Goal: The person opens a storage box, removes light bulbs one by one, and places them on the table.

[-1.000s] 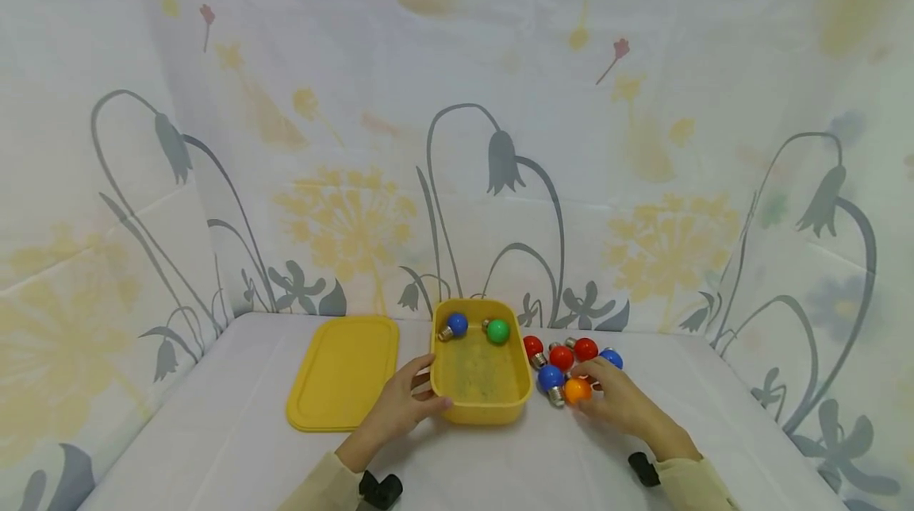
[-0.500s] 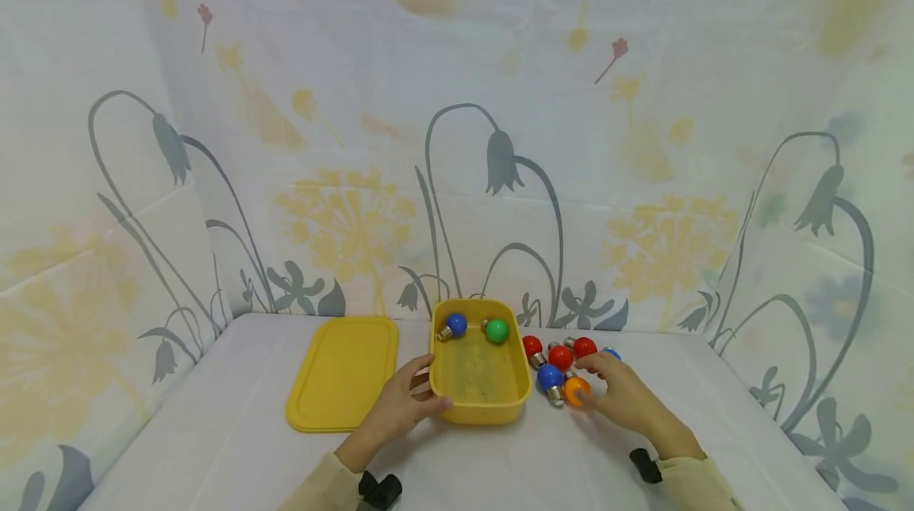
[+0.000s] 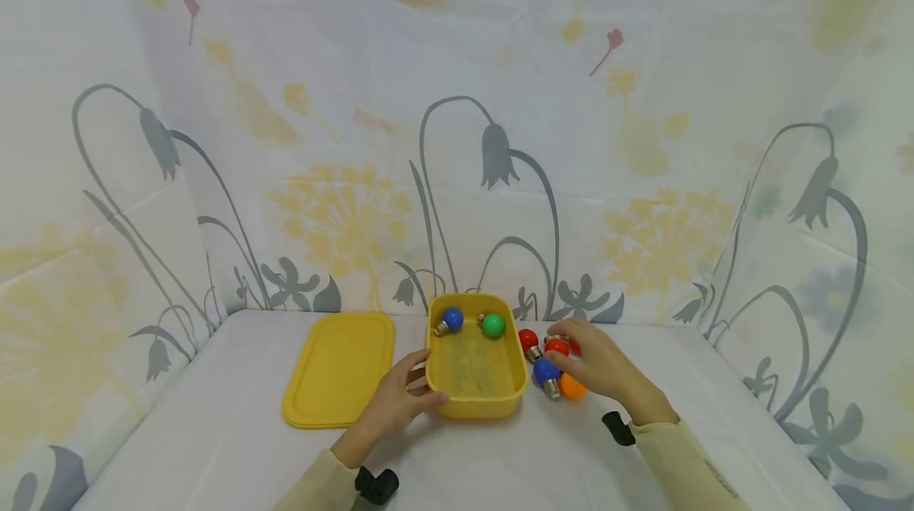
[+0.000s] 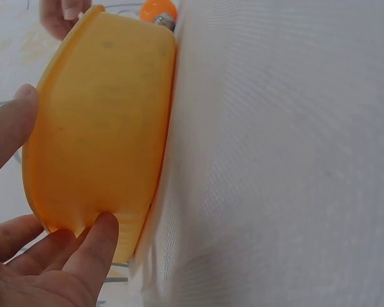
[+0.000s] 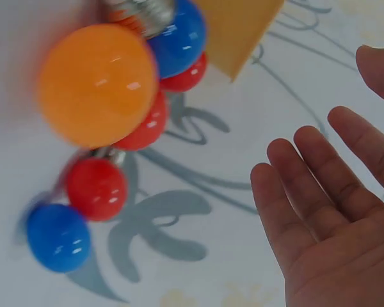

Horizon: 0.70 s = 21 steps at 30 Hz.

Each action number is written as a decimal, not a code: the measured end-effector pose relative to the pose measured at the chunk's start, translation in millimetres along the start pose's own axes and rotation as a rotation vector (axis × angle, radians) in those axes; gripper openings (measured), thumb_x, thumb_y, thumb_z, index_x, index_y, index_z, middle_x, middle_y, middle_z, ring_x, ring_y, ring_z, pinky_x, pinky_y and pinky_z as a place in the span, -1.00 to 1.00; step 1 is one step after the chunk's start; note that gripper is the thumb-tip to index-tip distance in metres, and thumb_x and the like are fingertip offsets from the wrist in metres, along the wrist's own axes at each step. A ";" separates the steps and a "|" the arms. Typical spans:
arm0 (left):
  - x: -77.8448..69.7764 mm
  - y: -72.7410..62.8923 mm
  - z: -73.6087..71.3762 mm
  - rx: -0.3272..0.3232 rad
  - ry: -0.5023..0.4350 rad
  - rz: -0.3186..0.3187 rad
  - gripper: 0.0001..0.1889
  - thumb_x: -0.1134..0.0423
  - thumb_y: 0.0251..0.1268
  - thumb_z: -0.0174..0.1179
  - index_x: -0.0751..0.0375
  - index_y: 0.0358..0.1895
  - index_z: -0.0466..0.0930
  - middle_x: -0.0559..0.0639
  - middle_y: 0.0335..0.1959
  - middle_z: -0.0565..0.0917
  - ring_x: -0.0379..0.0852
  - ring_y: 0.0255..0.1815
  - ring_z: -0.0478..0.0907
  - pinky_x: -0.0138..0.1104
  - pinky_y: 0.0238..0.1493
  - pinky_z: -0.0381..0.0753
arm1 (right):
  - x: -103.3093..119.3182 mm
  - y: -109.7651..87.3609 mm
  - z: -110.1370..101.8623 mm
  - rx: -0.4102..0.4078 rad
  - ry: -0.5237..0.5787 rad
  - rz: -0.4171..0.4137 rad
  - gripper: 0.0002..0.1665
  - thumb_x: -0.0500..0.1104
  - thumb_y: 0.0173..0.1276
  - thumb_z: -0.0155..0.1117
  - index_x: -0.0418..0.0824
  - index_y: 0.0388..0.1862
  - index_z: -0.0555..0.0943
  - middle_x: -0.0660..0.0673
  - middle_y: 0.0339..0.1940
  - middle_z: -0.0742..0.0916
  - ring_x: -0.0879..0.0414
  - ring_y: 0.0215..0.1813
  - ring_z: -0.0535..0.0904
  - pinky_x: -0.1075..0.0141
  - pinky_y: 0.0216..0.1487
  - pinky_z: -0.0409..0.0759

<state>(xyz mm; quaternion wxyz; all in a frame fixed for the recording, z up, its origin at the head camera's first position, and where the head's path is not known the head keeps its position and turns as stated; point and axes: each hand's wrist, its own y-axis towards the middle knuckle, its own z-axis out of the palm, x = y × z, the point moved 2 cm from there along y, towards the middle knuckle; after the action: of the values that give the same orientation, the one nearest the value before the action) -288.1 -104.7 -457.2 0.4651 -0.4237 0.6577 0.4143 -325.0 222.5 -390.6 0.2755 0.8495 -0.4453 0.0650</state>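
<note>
My left hand [image 3: 393, 398] holds the near left corner of a yellow plastic box [image 4: 102, 96], fingers along one wall and thumb at another. Inside the box lie a blue light bulb [image 3: 453, 319] and a green light bulb [image 3: 493, 326], both with metal screw bases. Over the loose bulbs to the right of the box, my right hand [image 5: 336, 204] is held with fingers extended and a bare palm. Beneath it are an orange bulb [image 5: 99, 86], a blue bulb [image 3: 547, 370], several red bulbs [image 5: 96, 188] and a farther blue bulb [image 5: 57, 238], which the hand hides in the head view.
A flat yellow lid [image 3: 339, 372] lies left of the box. White cloth [image 3: 500, 463] covers the table. Behind it rises a white curtain [image 3: 457, 201] printed with grey and yellow flowers.
My right hand has moved off the orange bulb, up and away over the farther bulbs. The left hand keeps its place at the box. The head view has shifted slightly.
</note>
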 end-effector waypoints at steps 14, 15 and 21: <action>-2.7 -0.4 -0.1 -0.010 0.006 0.004 -0.09 0.21 0.10 0.41 0.42 0.44 0.06 0.40 0.40 0.18 0.29 0.30 0.34 -0.15 0.13 0.54 | 35.6 54.3 9.0 0.129 -0.011 -0.006 -0.57 -0.01 0.27 0.34 -0.10 0.09 0.57 0.03 -0.05 0.58 0.08 0.00 0.50 0.11 0.08 0.56; -2.5 -0.3 -0.1 -0.010 0.008 0.006 -0.09 0.21 0.10 0.41 0.42 0.44 0.07 0.40 0.40 0.19 0.29 0.30 0.34 -0.15 0.14 0.54 | 37.4 58.1 10.4 0.139 -0.003 -0.002 -0.57 -0.01 0.27 0.34 -0.10 0.09 0.57 0.03 -0.04 0.58 0.08 0.00 0.50 0.10 0.09 0.56; -1.6 0.0 0.7 -0.010 0.005 0.017 -0.10 0.21 0.10 0.41 0.43 0.43 0.07 0.41 0.40 0.18 0.29 0.31 0.33 -0.14 0.15 0.54 | 49.7 78.6 20.7 0.173 0.051 0.011 -0.57 -0.01 0.25 0.36 -0.09 0.08 0.58 0.02 0.01 0.59 0.05 0.04 0.48 0.07 0.17 0.51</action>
<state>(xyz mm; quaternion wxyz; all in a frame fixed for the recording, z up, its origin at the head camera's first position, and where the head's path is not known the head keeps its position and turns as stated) -287.7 -103.8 -455.8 0.4578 -0.4216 0.6604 0.4202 -360.5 140.3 -358.0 0.2120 0.8658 -0.4352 0.1264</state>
